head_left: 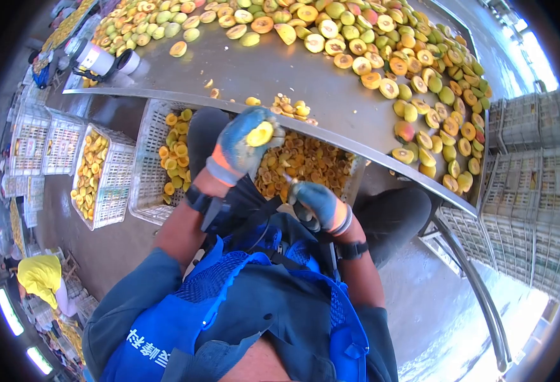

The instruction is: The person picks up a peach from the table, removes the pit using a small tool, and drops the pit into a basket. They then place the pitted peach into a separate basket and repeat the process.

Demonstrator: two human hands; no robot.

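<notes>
My left hand (247, 143), in a blue and orange work glove, is raised at the table's near edge and closed on a yellow peach half (260, 134). The cut face of the fruit shows between the fingers. Lower and to the right, my right hand (320, 205) wears a matching glove. Its fingers are wrapped round a small tool (287, 179) whose pale tip points up and left; the grip hides the handle. Below both hands sits a crate of peach scraps (305, 164), brownish orange. Small yellow trimmings (290, 107) lie on the table edge just beyond my left hand.
Many halved peaches (413, 63) are heaped on the metal table (248, 70). White crates with yellow halves (89, 172) stand at left, one beside my leg (149, 162). Stacked crates (522, 191) are at right. A lamp-like device (92, 57) rests at the table's left. A person in yellow (41, 280) works farther left.
</notes>
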